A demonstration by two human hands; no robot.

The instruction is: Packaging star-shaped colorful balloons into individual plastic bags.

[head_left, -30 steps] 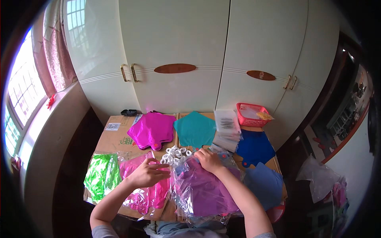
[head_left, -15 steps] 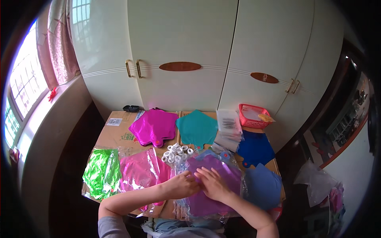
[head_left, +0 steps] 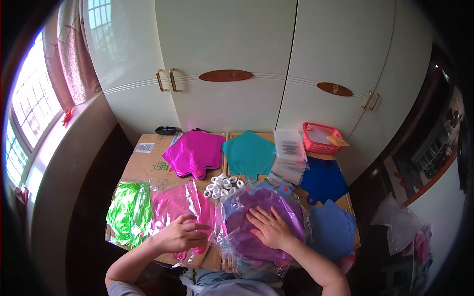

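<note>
My right hand [head_left: 269,230] lies flat, fingers spread, on a purple foil balloon [head_left: 254,250] in a clear plastic bag. That bag tops a pile of see-through packs at the front of the table, with bluish ones under it. To its left, my left hand [head_left: 182,236] is over the near part of a clear-bagged pink foil balloon [head_left: 173,204]. Its fingers are loosely bent and apart, with nothing visible in them. Behind the two packs sits a heap of white ribbon rolls [head_left: 223,186].
Green foil packs [head_left: 129,209] lie at the left. Magenta [head_left: 195,154], teal [head_left: 249,153], dark blue [head_left: 323,178] and light blue [head_left: 332,229] star balloons are spread around. Clear bags [head_left: 289,145] and a red basket [head_left: 321,143] stand at the back right, against a white cabinet [head_left: 227,39].
My left hand has moved left off the purple balloon to over the pink pack, its fingers loosening. My right hand has flattened out on the purple balloon. The view has shifted slightly.
</note>
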